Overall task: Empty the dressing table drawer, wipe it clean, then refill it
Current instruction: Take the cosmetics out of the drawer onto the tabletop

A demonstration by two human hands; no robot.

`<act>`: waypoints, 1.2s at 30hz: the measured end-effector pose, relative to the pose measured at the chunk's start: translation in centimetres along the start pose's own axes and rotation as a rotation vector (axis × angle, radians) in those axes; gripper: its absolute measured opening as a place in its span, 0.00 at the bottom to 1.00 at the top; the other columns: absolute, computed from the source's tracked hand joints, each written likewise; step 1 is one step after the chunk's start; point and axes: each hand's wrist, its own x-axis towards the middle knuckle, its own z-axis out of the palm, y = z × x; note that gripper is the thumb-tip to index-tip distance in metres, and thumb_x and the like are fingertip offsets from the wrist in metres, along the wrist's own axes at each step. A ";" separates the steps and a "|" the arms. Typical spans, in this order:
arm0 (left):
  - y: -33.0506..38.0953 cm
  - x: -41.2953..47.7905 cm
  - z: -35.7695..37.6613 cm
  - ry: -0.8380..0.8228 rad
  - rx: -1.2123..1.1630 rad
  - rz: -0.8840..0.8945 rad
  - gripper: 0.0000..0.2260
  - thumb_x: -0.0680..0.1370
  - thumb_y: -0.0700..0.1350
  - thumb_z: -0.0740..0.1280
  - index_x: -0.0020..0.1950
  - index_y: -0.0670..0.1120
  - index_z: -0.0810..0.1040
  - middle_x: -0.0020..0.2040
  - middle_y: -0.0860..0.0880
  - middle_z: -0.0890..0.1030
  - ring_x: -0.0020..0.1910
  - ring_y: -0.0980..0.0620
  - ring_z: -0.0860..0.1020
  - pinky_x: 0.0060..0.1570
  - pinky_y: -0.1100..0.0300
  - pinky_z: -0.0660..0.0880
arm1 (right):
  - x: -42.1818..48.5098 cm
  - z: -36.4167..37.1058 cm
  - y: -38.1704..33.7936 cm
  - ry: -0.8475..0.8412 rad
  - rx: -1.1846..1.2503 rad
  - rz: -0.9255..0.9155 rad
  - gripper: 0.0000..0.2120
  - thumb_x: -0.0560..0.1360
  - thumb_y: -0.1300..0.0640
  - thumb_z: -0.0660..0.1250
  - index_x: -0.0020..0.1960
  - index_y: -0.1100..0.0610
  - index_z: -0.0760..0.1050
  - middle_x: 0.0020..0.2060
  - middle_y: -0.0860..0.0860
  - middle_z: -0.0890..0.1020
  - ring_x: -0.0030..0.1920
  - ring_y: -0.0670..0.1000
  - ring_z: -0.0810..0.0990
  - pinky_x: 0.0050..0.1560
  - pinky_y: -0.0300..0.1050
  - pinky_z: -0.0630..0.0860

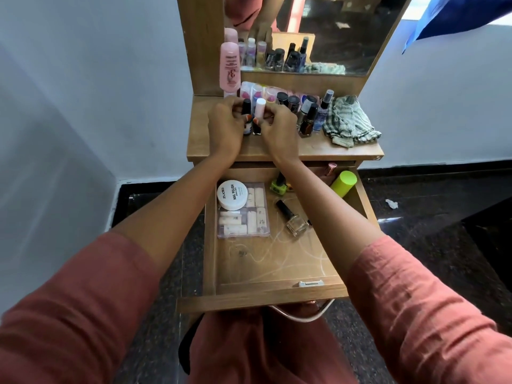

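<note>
Sleeves [83, 314] nearest; my forearms reach over open drawer [277, 273] to far tabletop [318, 146]. Left hand [225, 126] pinches black-capped bottle [246, 105], right hand [278, 124] pinches white-capped bottle [260, 106], both upright there. Emptying partway, I judge: white tub [232, 194], nail box [249, 220], clear bottle [292, 218], green bottle [278, 185] and green tube [343, 183] lie inside. Wiping and refilling not begun; cloth [349, 120] lies far right.

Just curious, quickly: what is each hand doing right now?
Left hand: grips the black-capped bottle.
Right hand: grips the pink-capped bottle.
</note>
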 end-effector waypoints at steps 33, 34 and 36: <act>-2.0 -10.3 6.7 -0.237 0.146 -0.177 0.11 0.74 0.38 0.67 0.55 0.40 0.79 0.51 0.40 0.82 0.51 0.42 0.80 0.50 0.50 0.76 | -10.5 -4.1 8.3 -0.527 -0.442 0.375 0.15 0.72 0.54 0.67 0.52 0.63 0.77 0.53 0.62 0.80 0.55 0.62 0.78 0.51 0.52 0.74; -1.7 -10.2 6.8 -0.238 0.160 -0.175 0.11 0.74 0.40 0.68 0.55 0.40 0.79 0.51 0.40 0.82 0.50 0.42 0.80 0.49 0.50 0.76 | -10.5 -4.0 8.1 -0.532 -0.464 0.370 0.15 0.72 0.54 0.67 0.53 0.62 0.76 0.54 0.62 0.79 0.56 0.62 0.78 0.51 0.51 0.74; -1.3 -10.1 7.1 -0.223 0.186 -0.182 0.12 0.74 0.42 0.68 0.56 0.41 0.78 0.52 0.41 0.82 0.51 0.42 0.80 0.48 0.51 0.77 | -10.5 -3.9 7.9 -0.533 -0.490 0.365 0.14 0.72 0.54 0.67 0.54 0.62 0.76 0.55 0.61 0.79 0.56 0.61 0.78 0.52 0.51 0.74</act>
